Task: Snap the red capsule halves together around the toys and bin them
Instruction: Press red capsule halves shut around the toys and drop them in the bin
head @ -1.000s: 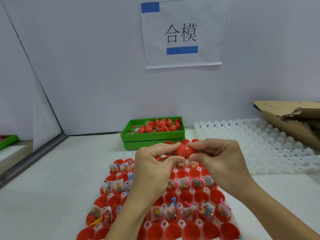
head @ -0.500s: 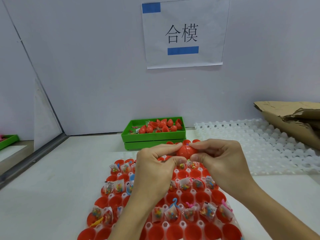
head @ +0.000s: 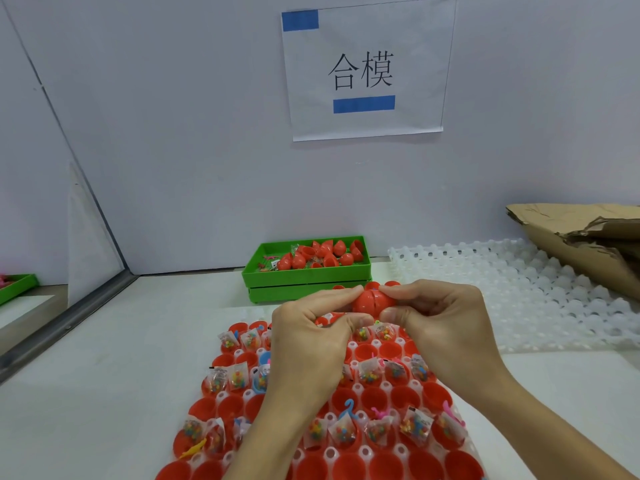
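I hold one red capsule (head: 370,301) a little above the middle of the frame, over the far edge of the tray of red halves (head: 429,393). My left hand (head: 308,341) pinches its left half and my right hand (head: 446,327) pinches its right half, thumb below and forefinger above on each side, so that the fingers (head: 398,295) can push the two halves toward each other along one line. A dark seam still shows across the top, so I judge the snap is not finished.

I keep the capsule over the tray because the next filled half is directly below. The green bin (head: 304,282) stands just behind, above centre, where a short reach will drop the capsule in; it sits on a second green bin.

Counting: two hands, one capsule in work, two stacked green bins, one empty white tray (head: 536,299) on the bench at right. In the bin I count about ten red pieces, but they overlap and I am not sure.
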The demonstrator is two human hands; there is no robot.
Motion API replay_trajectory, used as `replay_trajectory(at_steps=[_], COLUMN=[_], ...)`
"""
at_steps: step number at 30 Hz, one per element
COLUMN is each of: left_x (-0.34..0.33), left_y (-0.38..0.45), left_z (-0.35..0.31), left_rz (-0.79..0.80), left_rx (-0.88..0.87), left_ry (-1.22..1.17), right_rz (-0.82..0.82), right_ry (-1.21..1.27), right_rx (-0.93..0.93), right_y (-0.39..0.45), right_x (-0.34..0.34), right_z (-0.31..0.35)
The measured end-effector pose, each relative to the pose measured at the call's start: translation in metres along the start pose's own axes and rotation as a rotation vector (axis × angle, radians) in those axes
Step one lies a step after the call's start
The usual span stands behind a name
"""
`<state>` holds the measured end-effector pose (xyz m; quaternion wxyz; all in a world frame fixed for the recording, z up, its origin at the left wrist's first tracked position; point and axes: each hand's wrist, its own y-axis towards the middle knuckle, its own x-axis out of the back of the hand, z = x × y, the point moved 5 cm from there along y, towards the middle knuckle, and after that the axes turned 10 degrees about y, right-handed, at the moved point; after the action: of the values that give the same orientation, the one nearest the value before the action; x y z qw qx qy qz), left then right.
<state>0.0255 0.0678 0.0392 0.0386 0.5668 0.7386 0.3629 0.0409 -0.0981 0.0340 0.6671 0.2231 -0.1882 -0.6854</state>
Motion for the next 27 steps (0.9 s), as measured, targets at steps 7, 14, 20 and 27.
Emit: replay_trajectory(at_steps=[7,14,20,27], left_x=[0.000,-0.003,-0.004,-0.002], left_y=[0.000,0.000,-0.001,-0.002], left_z=[0.000,-0.003,0.001,-0.003], left_rz=[-0.001,0.034,0.027,-0.006], left_rx=[-0.004,-0.056,-0.066,-0.097], left_ry=[0.010,0.038,0.042,0.077], right_rz=[0.012,0.031,0.048,0.023], right_ry=[-0.003,-0.021,-0.080,-0.130], right_rx=[-0.003,-0.007,0.009,0.051], right_y=[0.000,-0.001,-0.005,-0.009], right_x=[-0.001,-0.002,-0.007,-0.010], right_z=[0.000,-0.002,-0.003,0.001])
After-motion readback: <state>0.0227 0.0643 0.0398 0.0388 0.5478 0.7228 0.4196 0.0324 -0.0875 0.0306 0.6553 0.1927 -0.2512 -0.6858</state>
